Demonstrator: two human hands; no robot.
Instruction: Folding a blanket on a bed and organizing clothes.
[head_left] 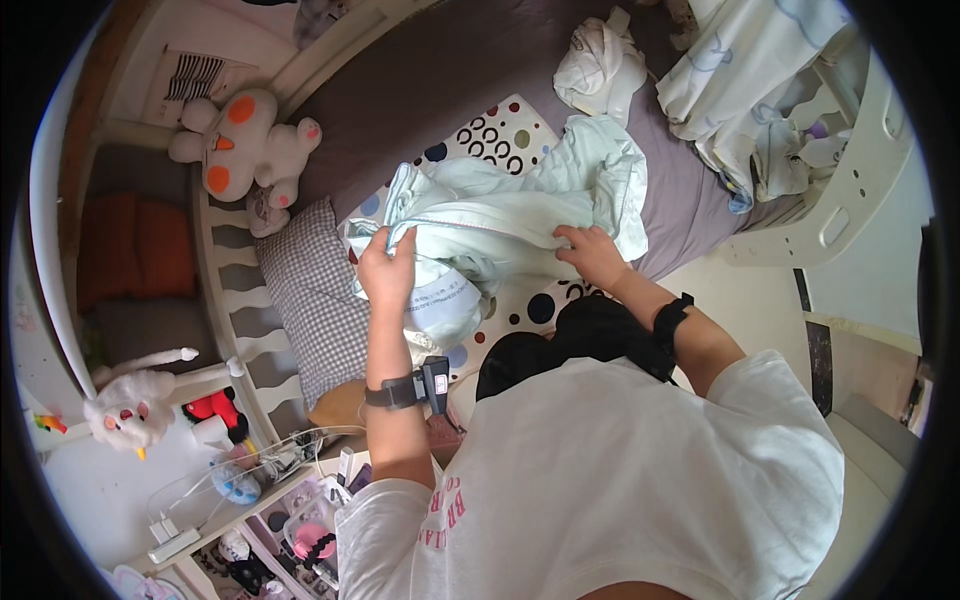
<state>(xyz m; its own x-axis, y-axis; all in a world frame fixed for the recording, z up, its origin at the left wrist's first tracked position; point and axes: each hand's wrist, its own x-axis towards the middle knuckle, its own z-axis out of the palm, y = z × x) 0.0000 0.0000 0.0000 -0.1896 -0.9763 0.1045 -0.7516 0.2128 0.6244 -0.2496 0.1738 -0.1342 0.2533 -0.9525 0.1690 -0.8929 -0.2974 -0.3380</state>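
Note:
A pale mint-green garment (pixel 500 215) lies bunched on the bed over a dotted white cloth (pixel 510 125). Its exact kind is hard to make out; a thin coloured seam runs across it, and a printed panel hangs at its near side. My left hand (pixel 388 268) pinches its left end between thumb and fingers. Farther right, my right hand (pixel 597 258) grips the fabric near the other end of the seam, fingers curled. Between the two hands the cloth is drawn fairly straight. Its right part lies in loose folds.
A grey checked pillow (pixel 318 305) lies left of the garment, below a white plush toy (pixel 245 150). Crumpled white cloth (pixel 600 68) sits at the far side. White bed rails (pixel 238 298) bound the left. An open drawer unit (pixel 270 545) with small items stands near left.

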